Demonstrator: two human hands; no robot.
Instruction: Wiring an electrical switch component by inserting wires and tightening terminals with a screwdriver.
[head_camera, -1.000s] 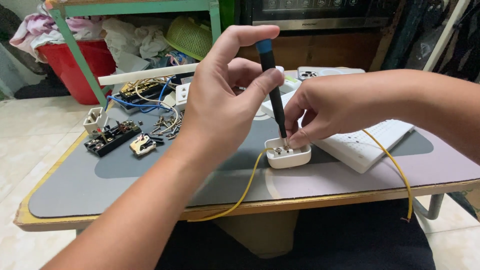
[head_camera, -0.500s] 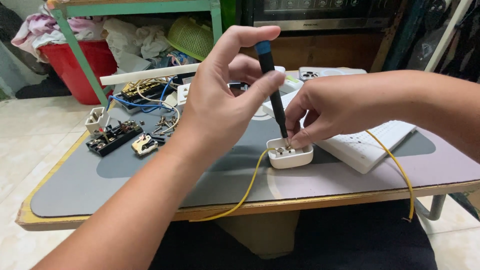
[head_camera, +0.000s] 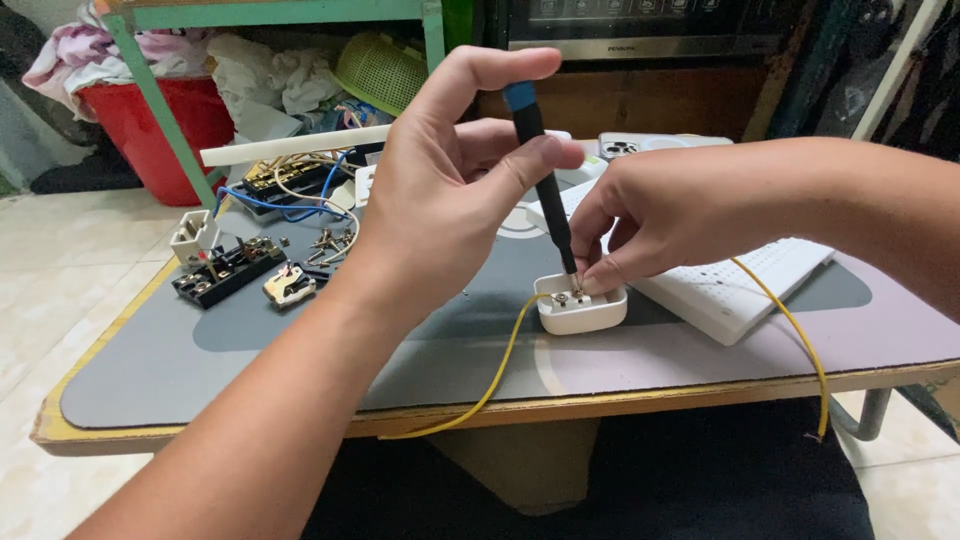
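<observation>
left hand (head_camera: 450, 190) raised, fingers pinched; right hand (head_camera: 650, 215) fingertips pressed down.

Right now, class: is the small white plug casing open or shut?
Open: the white plug casing has no cover; its metal terminals show, with the screwdriver tip inside.

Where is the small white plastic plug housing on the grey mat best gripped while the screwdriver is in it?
Probably by its short side walls, from the right. The small white plastic plug housing lies open side up with the black-shafted screwdriver standing in its top, and the yellow wire leaves leftward. The right hand pinches there.
</observation>
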